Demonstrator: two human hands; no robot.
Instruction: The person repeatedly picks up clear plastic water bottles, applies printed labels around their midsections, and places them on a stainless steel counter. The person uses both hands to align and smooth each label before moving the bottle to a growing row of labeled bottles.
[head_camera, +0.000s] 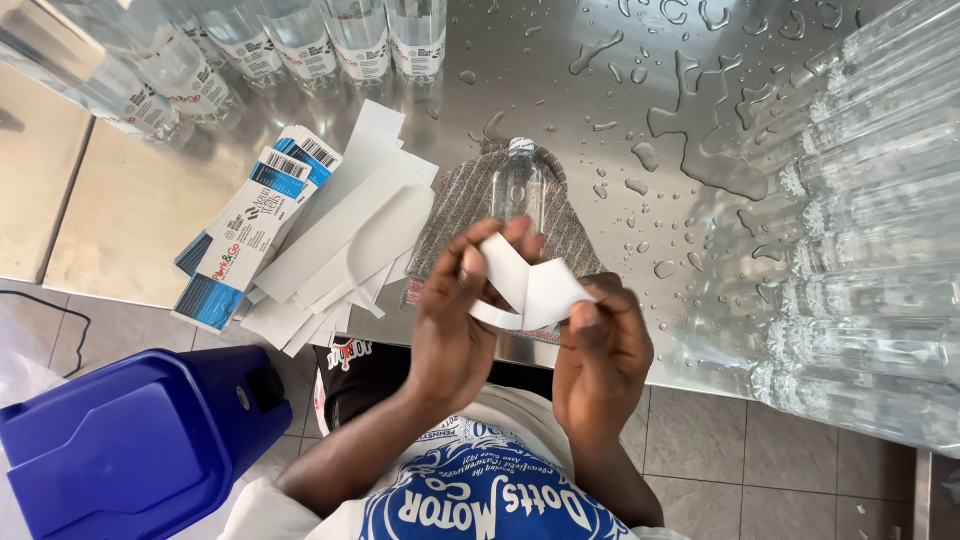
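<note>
Both hands, left hand and right hand, pinch a white paper label strip, seemingly peeling it, above the clear plastic bottle lying on the wet steel counter.

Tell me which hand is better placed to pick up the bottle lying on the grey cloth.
Probably the left. The left hand is closer to the clear bottle on the grey cloth, its fingers reaching almost to the bottle's base. The right hand sits lower and pinches the white label strip, which both hands hold.
</note>
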